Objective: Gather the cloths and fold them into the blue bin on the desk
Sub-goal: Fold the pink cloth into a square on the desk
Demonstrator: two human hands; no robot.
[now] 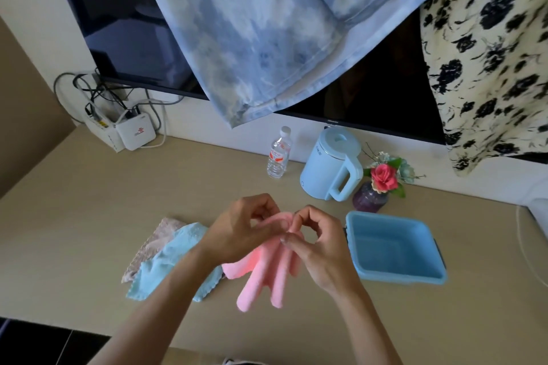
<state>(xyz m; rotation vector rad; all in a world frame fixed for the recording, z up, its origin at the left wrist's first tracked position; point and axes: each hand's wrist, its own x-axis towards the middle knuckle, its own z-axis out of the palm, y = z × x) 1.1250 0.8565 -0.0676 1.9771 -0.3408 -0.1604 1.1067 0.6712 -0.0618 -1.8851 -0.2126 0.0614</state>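
Fingertips of both the left hand and right hand pinch the pink cloth mid-frame; looks soft, floppy, best grabbed by the corners.

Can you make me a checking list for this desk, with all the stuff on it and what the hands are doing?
Surface: tan desk, flat.
Job's things: pink cloth hanging from the hands; light blue cloth lying over a beige cloth at left; blue bin at right, nothing in it.
Clutter: water bottle, blue kettle, vase of flowers along the back.
Hands: left hand and right hand both pinch the pink cloth's top.
Cables: tangled cables by a white box, back left; white cord at right edge.
Surroundings: dark TV on the wall; blue sheet and flowery fabric hang over it.
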